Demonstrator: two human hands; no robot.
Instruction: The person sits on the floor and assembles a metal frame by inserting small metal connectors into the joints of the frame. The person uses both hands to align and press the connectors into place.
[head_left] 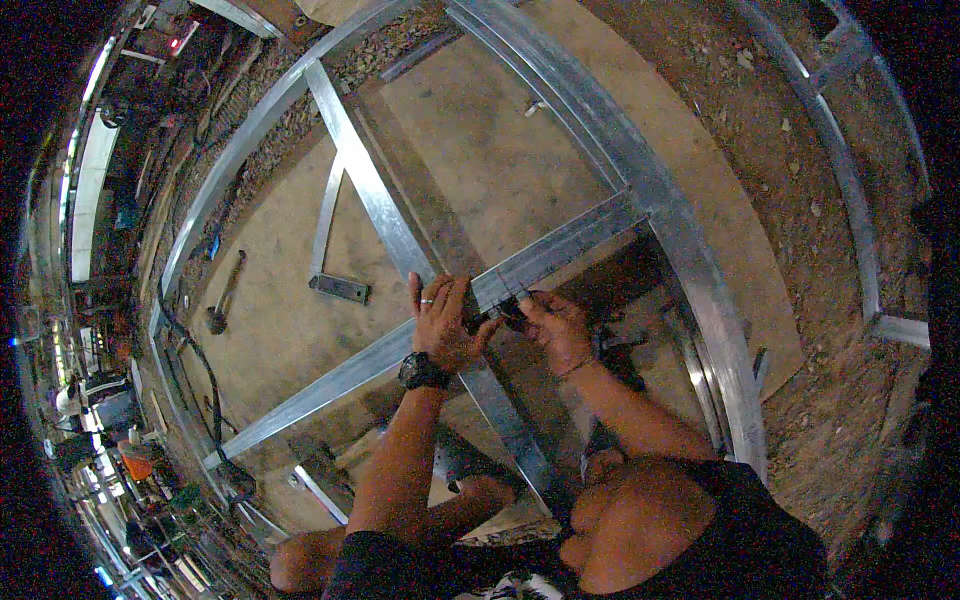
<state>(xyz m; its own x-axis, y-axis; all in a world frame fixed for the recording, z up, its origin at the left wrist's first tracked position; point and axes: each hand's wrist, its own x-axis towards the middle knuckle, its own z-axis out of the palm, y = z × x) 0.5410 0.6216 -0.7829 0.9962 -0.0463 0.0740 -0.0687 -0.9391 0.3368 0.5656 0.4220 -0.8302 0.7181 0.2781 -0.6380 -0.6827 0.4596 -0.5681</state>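
Two silvery metal bars cross in front of me: a cross bar [560,245] and a long diagonal bar [360,165]. My left hand [443,325], with a ring and a dark watch, lies over the crossing, its fingers spread on the metal. Just right of it, my right hand [555,325] is closed in a pinch against the near edge of the cross bar. A small dark thing [513,312] shows at its fingertips, too hidden to name. Thin dark lines run across the bar beside the fingers.
A curved metal frame [690,260] surrounds the brown sheet [440,110] on the ground. A try square [340,290] and a hammer [226,295] lie to the left, near a black cable [212,385]. Another metal frame [850,190] stands at far right. Clutter fills the left edge.
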